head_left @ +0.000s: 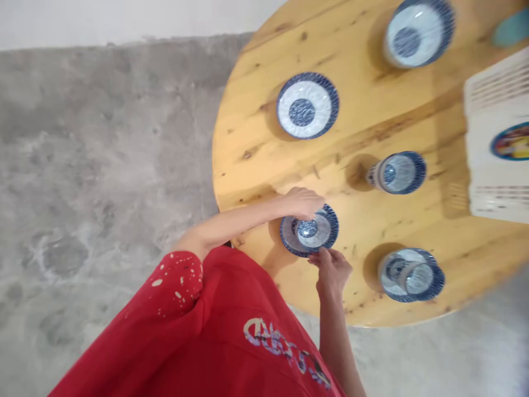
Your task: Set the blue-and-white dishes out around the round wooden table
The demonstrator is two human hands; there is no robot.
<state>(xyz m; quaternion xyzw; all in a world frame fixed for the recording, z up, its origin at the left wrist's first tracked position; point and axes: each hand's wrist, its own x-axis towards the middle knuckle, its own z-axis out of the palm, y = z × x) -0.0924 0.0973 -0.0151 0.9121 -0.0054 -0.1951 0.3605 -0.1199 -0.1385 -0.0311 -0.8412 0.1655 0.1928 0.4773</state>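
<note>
On the near side of the round table, a small blue-and-white bowl (317, 234) sits in a wider blue-rimmed dish (290, 238). My left hand (303, 203) reaches across from the left, its curled fingers closed on the bowl's far rim. From below, my right hand (333, 268) pinches the near rim; whether its fingers also press the dish beneath cannot be made out. Farther right, a patterned cup (418, 278) stands inside another blue-and-white bowl (392, 275).
The round wooden table (256, 176) also bears a blue-rimmed plate (322, 105), a tall cup in blue and white (400, 172) and a deep bowl (427, 27). At the right edge stands a white slotted plastic basket (487, 176). A teal object (512, 28) is partly cut off.
</note>
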